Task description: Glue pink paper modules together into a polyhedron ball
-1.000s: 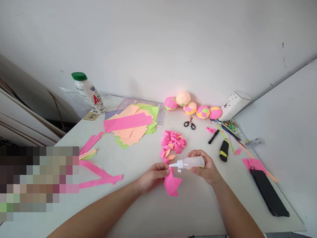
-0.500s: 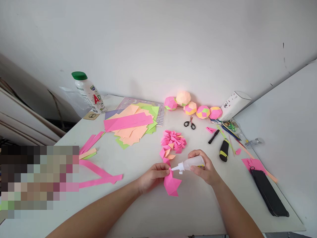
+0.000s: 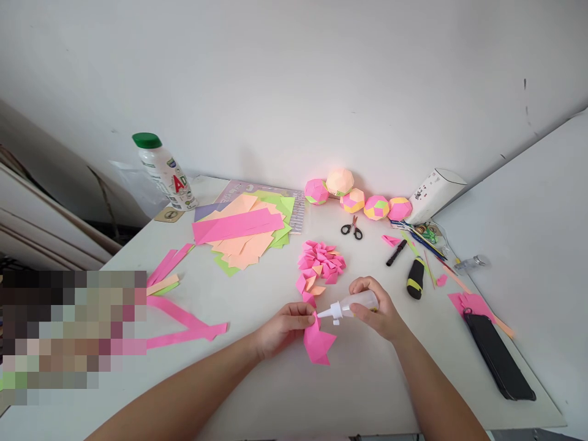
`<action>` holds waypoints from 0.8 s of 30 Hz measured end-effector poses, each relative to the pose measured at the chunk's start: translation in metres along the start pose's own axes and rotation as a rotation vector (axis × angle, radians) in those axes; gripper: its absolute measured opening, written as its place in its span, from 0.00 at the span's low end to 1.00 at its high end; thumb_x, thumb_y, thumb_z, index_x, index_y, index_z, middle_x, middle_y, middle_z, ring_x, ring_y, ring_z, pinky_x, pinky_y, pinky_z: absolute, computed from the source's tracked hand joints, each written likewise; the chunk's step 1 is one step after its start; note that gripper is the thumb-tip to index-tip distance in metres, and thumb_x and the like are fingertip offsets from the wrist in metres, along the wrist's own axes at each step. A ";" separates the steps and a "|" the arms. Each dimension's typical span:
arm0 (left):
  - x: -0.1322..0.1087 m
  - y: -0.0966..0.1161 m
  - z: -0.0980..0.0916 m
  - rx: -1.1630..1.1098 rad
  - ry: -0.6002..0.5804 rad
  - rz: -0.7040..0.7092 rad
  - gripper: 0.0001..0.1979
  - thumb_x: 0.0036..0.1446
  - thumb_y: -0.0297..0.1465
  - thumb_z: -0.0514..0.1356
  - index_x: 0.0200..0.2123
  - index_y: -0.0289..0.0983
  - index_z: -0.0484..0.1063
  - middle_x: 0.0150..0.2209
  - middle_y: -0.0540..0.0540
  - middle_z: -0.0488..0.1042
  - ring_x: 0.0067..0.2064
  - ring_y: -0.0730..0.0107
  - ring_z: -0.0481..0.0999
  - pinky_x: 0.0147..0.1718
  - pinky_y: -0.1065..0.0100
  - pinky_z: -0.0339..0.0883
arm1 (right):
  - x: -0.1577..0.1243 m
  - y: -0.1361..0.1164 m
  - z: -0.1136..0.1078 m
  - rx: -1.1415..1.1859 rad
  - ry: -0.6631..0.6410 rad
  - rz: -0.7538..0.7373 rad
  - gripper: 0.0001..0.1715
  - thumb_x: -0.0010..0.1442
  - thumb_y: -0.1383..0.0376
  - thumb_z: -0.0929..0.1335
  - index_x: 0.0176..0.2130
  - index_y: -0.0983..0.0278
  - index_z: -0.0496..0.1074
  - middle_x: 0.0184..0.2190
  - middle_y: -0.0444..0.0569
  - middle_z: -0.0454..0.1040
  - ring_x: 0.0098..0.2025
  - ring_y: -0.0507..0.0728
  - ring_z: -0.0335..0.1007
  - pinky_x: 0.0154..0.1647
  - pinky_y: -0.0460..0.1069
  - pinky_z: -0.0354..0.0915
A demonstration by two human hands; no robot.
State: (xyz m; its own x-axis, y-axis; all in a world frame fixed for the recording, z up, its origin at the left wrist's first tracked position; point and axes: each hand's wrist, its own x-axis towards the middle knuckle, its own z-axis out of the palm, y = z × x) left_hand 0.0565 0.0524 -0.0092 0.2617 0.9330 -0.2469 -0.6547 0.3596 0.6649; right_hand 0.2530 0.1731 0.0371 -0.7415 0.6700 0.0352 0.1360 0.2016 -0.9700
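Note:
My left hand (image 3: 290, 327) pinches a folded pink paper piece (image 3: 320, 344) near its upper corner; the piece has several pointed tips and hangs below my fingers. In my right hand (image 3: 375, 311) is a clear glue bottle (image 3: 359, 304) with a white nozzle, held tilted to the left. The nozzle's tip touches or nearly touches the paper beside my left fingertips; I cannot tell whether glue comes out. Just beyond my hands lies a heap of folded pink paper units (image 3: 322, 262), with a few peach units (image 3: 316, 283) at its near edge.
Paper sheets (image 3: 250, 242) in pink, peach and green lie at the back left, near a white bottle (image 3: 168, 177). Several paper balls (image 3: 353, 200) line the wall. Small scissors (image 3: 352, 229), a utility knife (image 3: 416, 278) and a phone (image 3: 500, 355) sit rightward. Pink strips (image 3: 184, 337) lie left.
The glue bottle and my right hand have shifted very slightly, with the nozzle still at the pink paper piece. My left hand keeps its place.

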 end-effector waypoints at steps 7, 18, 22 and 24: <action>0.000 0.001 0.002 -0.013 0.007 -0.002 0.06 0.48 0.30 0.64 0.25 0.33 0.71 0.23 0.47 0.70 0.26 0.71 0.67 0.30 0.67 0.56 | 0.002 0.000 -0.001 0.131 -0.038 -0.042 0.18 0.48 0.61 0.73 0.36 0.60 0.64 0.37 0.47 0.63 0.35 0.54 0.61 0.30 0.46 0.60; 0.000 0.001 0.001 -0.015 -0.011 0.009 0.06 0.49 0.30 0.63 0.24 0.33 0.70 0.23 0.48 0.70 0.26 0.71 0.66 0.31 0.67 0.56 | 0.002 -0.004 0.001 0.234 -0.063 0.041 0.16 0.53 0.60 0.72 0.40 0.60 0.66 0.40 0.50 0.69 0.37 0.55 0.66 0.32 0.48 0.64; 0.000 0.000 0.000 -0.021 -0.010 0.009 0.06 0.49 0.30 0.63 0.25 0.33 0.71 0.24 0.48 0.69 0.26 0.71 0.66 0.31 0.67 0.56 | 0.001 -0.005 0.002 0.291 -0.104 0.007 0.15 0.54 0.60 0.71 0.40 0.59 0.66 0.40 0.50 0.71 0.36 0.55 0.68 0.31 0.48 0.63; 0.000 -0.001 -0.001 -0.022 -0.003 0.004 0.05 0.48 0.30 0.63 0.26 0.33 0.72 0.25 0.47 0.70 0.27 0.71 0.66 0.32 0.66 0.56 | 0.000 -0.006 0.002 0.304 -0.123 -0.017 0.15 0.53 0.61 0.71 0.40 0.59 0.66 0.40 0.50 0.71 0.34 0.54 0.68 0.30 0.47 0.63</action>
State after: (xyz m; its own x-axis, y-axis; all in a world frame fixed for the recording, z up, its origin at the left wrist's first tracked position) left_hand 0.0563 0.0522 -0.0103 0.2612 0.9344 -0.2422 -0.6709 0.3561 0.6505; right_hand 0.2509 0.1706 0.0422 -0.8183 0.5733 0.0407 -0.0657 -0.0229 -0.9976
